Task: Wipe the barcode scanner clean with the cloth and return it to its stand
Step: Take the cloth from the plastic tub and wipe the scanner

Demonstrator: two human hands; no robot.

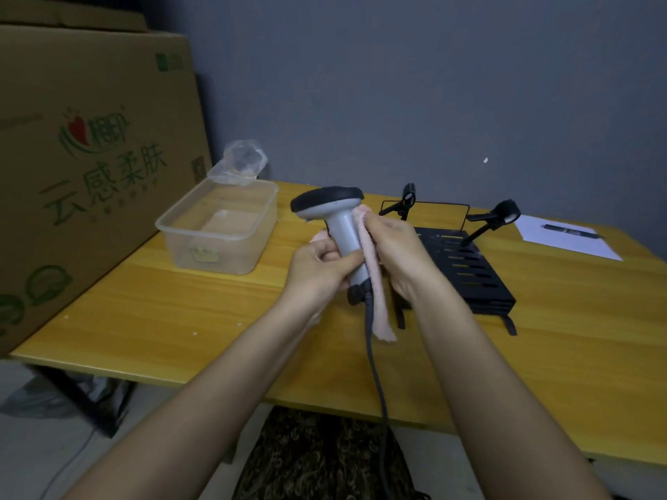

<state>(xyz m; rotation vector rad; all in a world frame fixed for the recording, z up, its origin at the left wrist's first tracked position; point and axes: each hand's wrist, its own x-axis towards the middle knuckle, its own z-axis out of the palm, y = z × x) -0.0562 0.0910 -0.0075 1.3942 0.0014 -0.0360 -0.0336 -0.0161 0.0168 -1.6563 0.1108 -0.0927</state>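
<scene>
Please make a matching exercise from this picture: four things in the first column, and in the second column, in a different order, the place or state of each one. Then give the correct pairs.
Things:
1. scanner
2. cloth
3. plastic box
4. pen

Places or states:
A. lies on the white paper at the far right of the table
B. held upright by its handle in the left hand
C. stands open on the left of the table
D. pressed on the handle by the right hand, one end hanging down

Pairs: 1-B, 2-D, 3-C, 4-A
</scene>
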